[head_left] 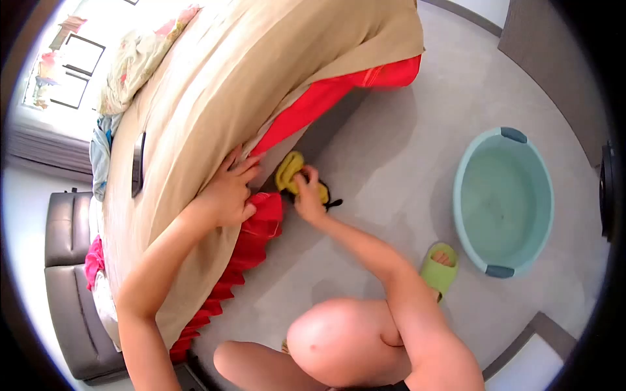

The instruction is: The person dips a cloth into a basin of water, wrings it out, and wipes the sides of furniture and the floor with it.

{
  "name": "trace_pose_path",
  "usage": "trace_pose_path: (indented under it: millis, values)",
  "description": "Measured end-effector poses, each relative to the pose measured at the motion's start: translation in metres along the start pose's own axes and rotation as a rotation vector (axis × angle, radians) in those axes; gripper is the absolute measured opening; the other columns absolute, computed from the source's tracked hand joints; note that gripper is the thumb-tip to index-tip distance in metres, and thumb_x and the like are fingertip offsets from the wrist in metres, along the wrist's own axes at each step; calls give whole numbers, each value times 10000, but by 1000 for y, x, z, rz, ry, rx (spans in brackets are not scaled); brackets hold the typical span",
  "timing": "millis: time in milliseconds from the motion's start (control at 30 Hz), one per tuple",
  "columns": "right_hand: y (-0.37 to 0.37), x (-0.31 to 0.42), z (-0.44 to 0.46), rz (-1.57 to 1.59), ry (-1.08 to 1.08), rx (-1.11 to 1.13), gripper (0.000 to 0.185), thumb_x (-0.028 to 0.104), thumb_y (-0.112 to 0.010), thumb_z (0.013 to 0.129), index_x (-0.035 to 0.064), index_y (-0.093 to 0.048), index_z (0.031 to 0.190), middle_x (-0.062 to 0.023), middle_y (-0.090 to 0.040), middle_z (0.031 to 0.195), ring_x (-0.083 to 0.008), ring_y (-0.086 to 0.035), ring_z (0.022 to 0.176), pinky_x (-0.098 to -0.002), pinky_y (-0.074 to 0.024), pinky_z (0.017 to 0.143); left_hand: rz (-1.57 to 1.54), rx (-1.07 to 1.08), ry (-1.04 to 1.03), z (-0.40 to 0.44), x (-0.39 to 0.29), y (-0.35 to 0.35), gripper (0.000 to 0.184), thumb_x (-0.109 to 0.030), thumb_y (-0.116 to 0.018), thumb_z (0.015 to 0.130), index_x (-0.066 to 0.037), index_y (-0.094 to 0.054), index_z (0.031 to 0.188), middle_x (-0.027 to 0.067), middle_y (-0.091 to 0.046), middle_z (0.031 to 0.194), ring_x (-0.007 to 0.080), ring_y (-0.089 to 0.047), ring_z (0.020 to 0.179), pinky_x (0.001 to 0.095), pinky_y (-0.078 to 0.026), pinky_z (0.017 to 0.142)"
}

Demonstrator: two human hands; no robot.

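Yellow, soft-looking and bunched, that black-trimmed cloth sits right under the right hand, whose bent fingers grip its folds. Over to the left hand: fingers spread apart, laid on the rumpled tan sheet, and there's the red ruffled bed skirt just beside the thumb, gathered into wavy pleats! Well to the right of the right-hand fingers, an oval pale-teal tub holds water, darker grips at both ends. Between them, a lime-green slipper on smooth grey floor.
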State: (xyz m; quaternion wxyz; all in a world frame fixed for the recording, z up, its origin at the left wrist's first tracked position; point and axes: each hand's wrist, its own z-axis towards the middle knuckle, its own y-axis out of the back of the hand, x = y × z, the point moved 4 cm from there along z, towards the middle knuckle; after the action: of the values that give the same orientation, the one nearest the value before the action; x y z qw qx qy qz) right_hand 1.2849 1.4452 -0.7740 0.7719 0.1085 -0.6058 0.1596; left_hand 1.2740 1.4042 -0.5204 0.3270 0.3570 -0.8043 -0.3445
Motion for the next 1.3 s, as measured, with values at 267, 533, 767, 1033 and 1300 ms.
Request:
trace_pose_path:
  millis: [267,533,767,1033,1300]
  values:
    - [-64,16,-67,-212,106,241,539,-125,-501,692,42,-503,1204,-228,-400,1308,-448,-416,1213,-446,-383,1022,470,-292,92,-114,-4,-107,320,-353,-602,831,-80,-767,810,58,-451,1433,305,-151,1450,521,-41,1181]
    - [105,35,55,-657,-32,-121,542,-72,-521,762,38,-432,1286,-280,-336,1336,-497,-429,1160,-455,-387,1007,449,-386,244,-122,-11,-115,717,-212,-645,746,-179,-414,1424,79,-527,1265,286,-285,1390,494,-114,1165]
    - [-25,14,-4,-471,-81,-383,608,-96,-492,735,12,-422,1329,-315,-318,1359,-490,-397,1204,-450,-358,1026,523,-482,353,-109,-4,-119,827,-201,-611,781,-106,-228,1508,88,-502,1308,263,-373,1321,436,-180,1147]
    - [-162,11,-138,-95,-20,-10,436,274,-491,965,48,-415,1330,-156,-473,1317,-246,-481,1154,-348,-392,985,605,-373,318,-104,-4,-129,639,-290,-576,806,8,-455,1359,102,-484,1331,281,-317,1352,445,-166,1155]
    - [-18,35,-23,-315,-85,-378,671,-157,-495,736,35,-357,1364,-306,-312,1355,-491,-369,1237,-457,-330,1046,262,-364,477,-83,-26,-132,907,-584,-645,698,-26,-451,1386,94,-356,1455,298,-221,1407,517,-184,1140]
